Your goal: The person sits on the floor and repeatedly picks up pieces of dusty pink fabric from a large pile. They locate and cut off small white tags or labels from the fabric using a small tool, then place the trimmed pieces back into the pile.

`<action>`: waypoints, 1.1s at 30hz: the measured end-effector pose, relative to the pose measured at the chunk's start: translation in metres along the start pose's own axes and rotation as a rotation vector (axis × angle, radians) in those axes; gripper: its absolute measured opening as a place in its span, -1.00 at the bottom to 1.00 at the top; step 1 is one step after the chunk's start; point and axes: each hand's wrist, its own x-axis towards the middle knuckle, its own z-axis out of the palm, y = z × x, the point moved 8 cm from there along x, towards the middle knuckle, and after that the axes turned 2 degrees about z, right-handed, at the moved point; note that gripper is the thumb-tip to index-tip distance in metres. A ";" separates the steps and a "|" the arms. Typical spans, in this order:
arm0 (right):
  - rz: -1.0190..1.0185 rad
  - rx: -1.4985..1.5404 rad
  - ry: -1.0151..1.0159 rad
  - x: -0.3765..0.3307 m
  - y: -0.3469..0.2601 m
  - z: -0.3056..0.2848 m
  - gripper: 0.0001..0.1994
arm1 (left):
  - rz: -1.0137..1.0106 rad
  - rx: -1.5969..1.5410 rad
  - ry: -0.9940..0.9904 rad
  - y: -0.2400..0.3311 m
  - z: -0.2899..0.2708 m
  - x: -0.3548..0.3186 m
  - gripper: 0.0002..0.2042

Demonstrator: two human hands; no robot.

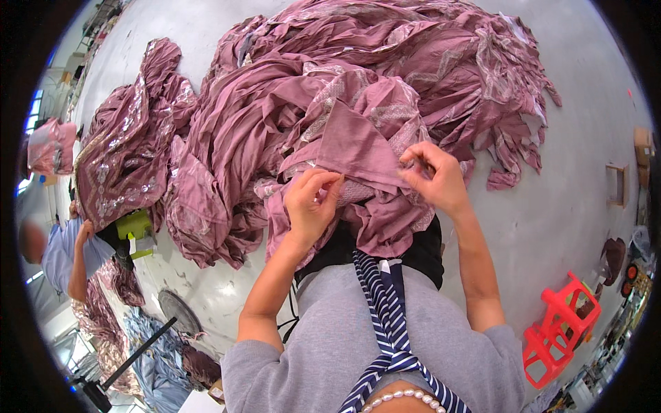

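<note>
A large heap of mauve fabric [275, 113] with pale, shiny patterned bands lies in front of me and spills down to my lap. On its near side, a smooth plain flap [354, 148] lies over crumpled folds. My left hand [313, 204] is closed in a pinch, thumb and forefinger at the flap's lower edge. Beside the flap's right edge is my right hand [438, 180], its fingers curled toward the thumb. Whatever its fingertips hold, if anything, is too small to make out.
Under the heap spreads a pale grey surface [578, 131]. Red plastic stools [561, 330] stand at the lower right. At the left, another person in a light blue shirt [69, 258] handles sequinned mauve cloth [127, 155]. Blue-grey fabric [158, 354] and a black pole [141, 352] are at the lower left.
</note>
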 end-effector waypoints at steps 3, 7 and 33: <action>-0.180 -0.239 -0.034 -0.007 -0.025 0.010 -0.72 | -0.011 0.092 -0.001 0.002 0.003 -0.004 -0.89; -0.151 -0.328 -0.029 -0.008 -0.005 0.015 -0.81 | -0.126 0.073 0.085 -0.010 0.001 -0.008 -0.70; 0.107 0.633 0.304 0.008 -0.003 -0.027 -0.88 | -0.313 -0.298 0.070 -0.056 -0.027 0.075 -0.71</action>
